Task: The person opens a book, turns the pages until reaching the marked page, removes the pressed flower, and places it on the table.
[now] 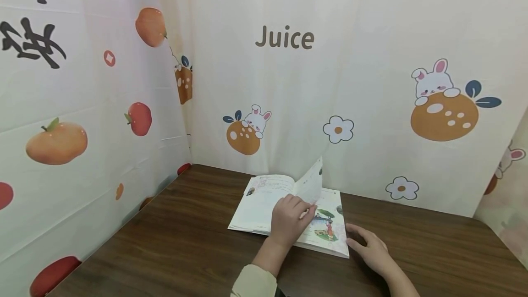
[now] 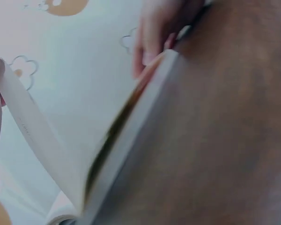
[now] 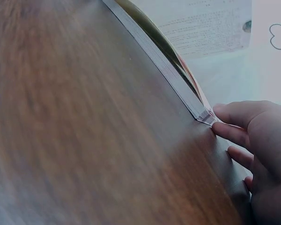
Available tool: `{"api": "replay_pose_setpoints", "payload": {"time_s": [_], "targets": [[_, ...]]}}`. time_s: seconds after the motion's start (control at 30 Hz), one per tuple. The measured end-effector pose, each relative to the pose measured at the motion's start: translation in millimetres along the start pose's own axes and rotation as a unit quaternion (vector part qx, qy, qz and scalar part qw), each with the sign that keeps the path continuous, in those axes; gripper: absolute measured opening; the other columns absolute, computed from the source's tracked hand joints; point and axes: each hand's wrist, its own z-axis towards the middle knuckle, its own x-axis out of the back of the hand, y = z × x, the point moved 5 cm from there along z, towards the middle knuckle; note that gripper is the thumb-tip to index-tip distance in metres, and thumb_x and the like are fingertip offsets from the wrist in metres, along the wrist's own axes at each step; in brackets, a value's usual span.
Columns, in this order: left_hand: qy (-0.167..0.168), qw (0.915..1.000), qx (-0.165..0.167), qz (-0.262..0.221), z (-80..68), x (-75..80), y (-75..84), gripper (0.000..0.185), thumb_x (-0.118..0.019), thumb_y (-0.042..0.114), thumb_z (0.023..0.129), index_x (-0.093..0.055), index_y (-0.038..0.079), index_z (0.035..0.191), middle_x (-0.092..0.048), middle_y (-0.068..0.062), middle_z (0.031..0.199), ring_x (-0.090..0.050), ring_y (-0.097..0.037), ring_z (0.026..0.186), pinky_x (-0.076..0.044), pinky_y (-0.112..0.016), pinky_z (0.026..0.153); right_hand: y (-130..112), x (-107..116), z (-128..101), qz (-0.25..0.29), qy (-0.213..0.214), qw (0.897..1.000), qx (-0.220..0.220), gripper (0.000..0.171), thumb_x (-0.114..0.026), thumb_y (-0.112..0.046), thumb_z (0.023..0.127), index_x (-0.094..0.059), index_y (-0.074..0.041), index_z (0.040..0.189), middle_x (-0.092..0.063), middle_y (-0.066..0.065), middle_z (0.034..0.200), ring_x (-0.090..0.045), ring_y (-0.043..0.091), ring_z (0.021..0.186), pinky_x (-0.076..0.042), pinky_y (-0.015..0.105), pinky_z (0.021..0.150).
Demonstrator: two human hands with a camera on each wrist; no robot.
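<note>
A printed fabric curtain [image 1: 371,58] with rabbits and oranges hangs behind the dark wood-grain table [image 1: 165,242]. On the table, near the curtain, lies an open paper book [image 1: 264,200], flat and rectangular. The left hand [image 1: 290,219] rests on the book, pinching one lifted page [image 1: 310,184]. The right hand [image 1: 369,246] lies relaxed, fingers touching the book's near right corner.

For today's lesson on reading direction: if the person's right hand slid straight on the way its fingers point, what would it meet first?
The right hand rests on the dark wooden table, fingers aimed left; its fingertips already seem to touch the near corner of the open illustrated paperback book, so likely that.
</note>
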Motion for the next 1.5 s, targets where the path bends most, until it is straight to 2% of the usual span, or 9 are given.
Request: {"api": "replay_pose_setpoints", "payload": {"time_s": [0.17, 0.33, 0.63, 0.73, 0.83, 0.93, 1.1, 1.3, 1.5], "targets": [[0.035, 0.9989, 0.027, -0.01, 4.2, 12.9, -21.9, 0.007, -0.069, 0.018, 0.078, -0.068, 0.014, 0.072, -0.061, 0.008, 0.068, -0.053, -0.008, 0.063, -0.043, -0.019, 0.055, -2, 0, -1, -0.003, -0.002, 1.0, -0.004, 0.057, -0.058, -0.042, 0.088, -0.05, -0.008, 0.132, -0.041, 0.023, 0.137, -0.03, 0.046, 0.127, -0.016, 0.068, 0.092], [0.037, 0.9976, 0.053, -0.025, 5.9, 24.6, -40.6, 0.008, -0.065, 0.016, 0.077, -0.066, 0.013, 0.07, -0.06, 0.007, 0.067, -0.053, -0.009, 0.064, -0.044, -0.02, 0.056, -3, -1, -1, -0.001, -0.004, 1.0, -0.009, 0.057, -0.058, -0.043, 0.088, -0.049, -0.008, 0.133, -0.039, 0.024, 0.138, -0.027, 0.046, 0.127, -0.014, 0.069, 0.092], [0.043, 0.9962, 0.06, -0.046, 8.6, 44.6, -62.9, 0.013, -0.062, 0.012, 0.077, -0.063, 0.013, 0.064, -0.057, 0.007, 0.062, -0.05, -0.008, 0.06, -0.042, -0.019, 0.054, -2, -1, -2, 0.003, -0.006, 1.0, -0.016, 0.056, -0.058, -0.042, 0.088, -0.049, -0.007, 0.132, -0.037, 0.026, 0.138, -0.024, 0.046, 0.126, -0.012, 0.068, 0.092], [0.036, 0.9955, 0.074, -0.047, 6.0, 50.1, -73.2, 0.013, -0.063, 0.011, 0.076, -0.062, 0.014, 0.063, -0.057, 0.007, 0.061, -0.051, -0.007, 0.06, -0.043, -0.018, 0.055, -1, -1, -2, 0.001, -0.005, 1.0, -0.015, 0.056, -0.058, -0.042, 0.088, -0.05, -0.008, 0.132, -0.037, 0.026, 0.138, -0.024, 0.047, 0.126, -0.012, 0.068, 0.092], [-0.006, 0.9904, 0.122, -0.065, 0.1, 53.5, -86.8, 0.015, -0.065, 0.009, 0.076, -0.06, 0.015, 0.063, -0.055, 0.009, 0.062, -0.05, -0.006, 0.062, -0.045, -0.019, 0.056, 0, -1, -2, -0.001, -0.005, 1.0, -0.014, 0.056, -0.058, -0.042, 0.088, -0.049, -0.008, 0.132, -0.037, 0.026, 0.138, -0.024, 0.047, 0.126, -0.012, 0.068, 0.092], [-0.071, 0.9731, 0.2, -0.089, -8.8, 55.8, -102.4, 0.017, -0.065, 0.011, 0.078, -0.058, 0.017, 0.064, -0.051, 0.01, 0.064, -0.048, -0.006, 0.064, -0.045, -0.022, 0.057, 0, -1, -1, -0.005, -0.006, 1.0, -0.016, 0.057, -0.057, -0.044, 0.088, -0.049, -0.008, 0.132, -0.037, 0.026, 0.138, -0.025, 0.047, 0.126, -0.013, 0.068, 0.092], [-0.144, 0.9279, 0.321, -0.124, -24.0, 61.4, -123.6, 0.016, -0.064, 0.015, 0.082, -0.059, 0.017, 0.067, -0.049, 0.006, 0.067, -0.047, -0.011, 0.064, -0.044, -0.027, 0.058, -2, 0, -2, -0.024, -0.002, 1.0, 0.007, 0.054, -0.061, -0.045, 0.085, -0.056, -0.012, 0.127, -0.045, 0.021, 0.135, -0.03, 0.046, 0.126, -0.017, 0.069, 0.091], [-0.199, 0.8816, 0.406, -0.136, -40.1, 65.7, -141.5, 0.018, -0.061, 0.018, 0.084, -0.056, 0.014, 0.067, -0.049, 0.001, 0.066, -0.046, -0.015, 0.063, -0.04, -0.028, 0.056, -3, -1, -3, -0.032, 0.001, 0.999, 0.032, 0.045, -0.067, -0.044, 0.08, -0.065, -0.016, 0.116, -0.051, 0.015, 0.13, -0.033, 0.045, 0.125, -0.018, 0.067, 0.091], [-0.265, 0.837, 0.466, -0.109, -62.1, 64.9, -156.3, 0.017, -0.058, 0.016, 0.081, -0.052, 0.01, 0.065, -0.045, -0.002, 0.064, -0.043, -0.016, 0.059, -0.035, -0.029, 0.052, -4, -2, -4, -0.038, 0.003, 0.999, 0.035, 0.044, -0.067, -0.044, 0.08, -0.066, -0.016, 0.115, -0.051, 0.014, 0.13, -0.034, 0.045, 0.123, -0.019, 0.066, 0.09]]}}
